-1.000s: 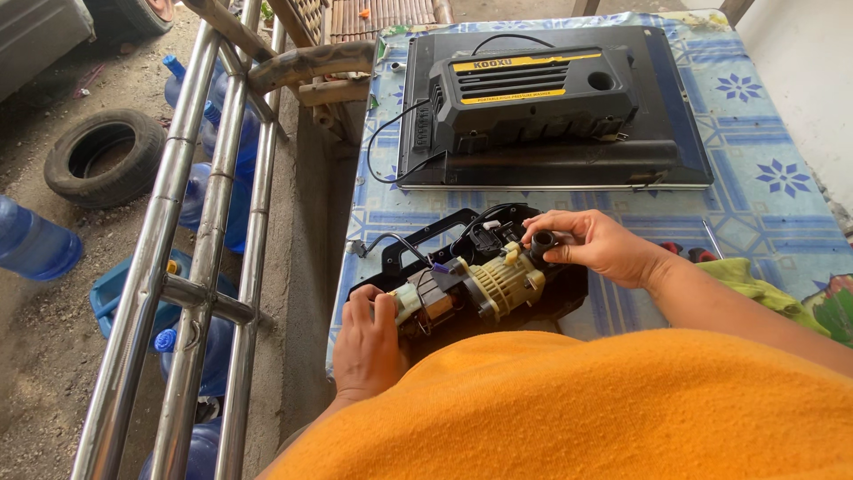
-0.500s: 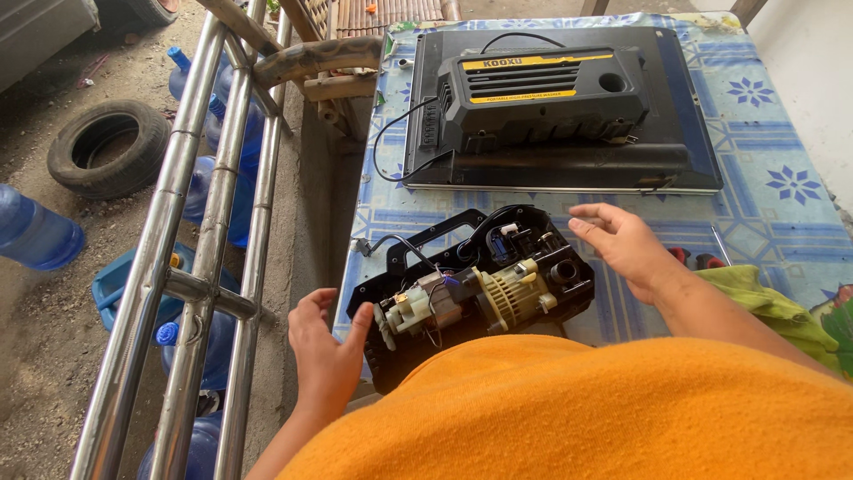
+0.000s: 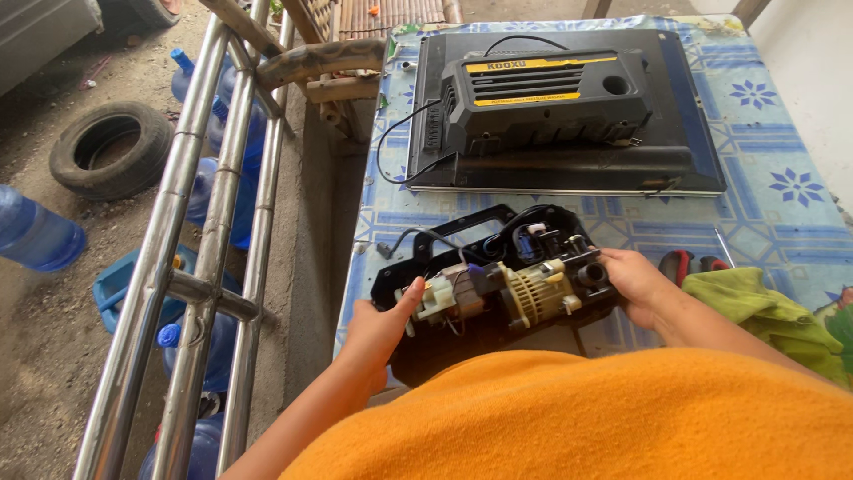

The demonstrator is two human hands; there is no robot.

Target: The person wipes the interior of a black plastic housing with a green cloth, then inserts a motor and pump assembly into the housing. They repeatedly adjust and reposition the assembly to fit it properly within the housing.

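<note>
Both hands back on 1 motor unit (image 3: 498, 298) | L hand (image 3: 373, 333) & R hand (image 3: 635, 284) fingers gripping ends

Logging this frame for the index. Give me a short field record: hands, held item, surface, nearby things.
left hand: on the left end of the opened motor-pump unit
right hand: on its right end
unit state: black half-shell, motor and pump exposed
surface: patterned blue tablecloth
behind: black-and-yellow housing cover on a flat black panel
right: green cloth, red-handled tool
</note>
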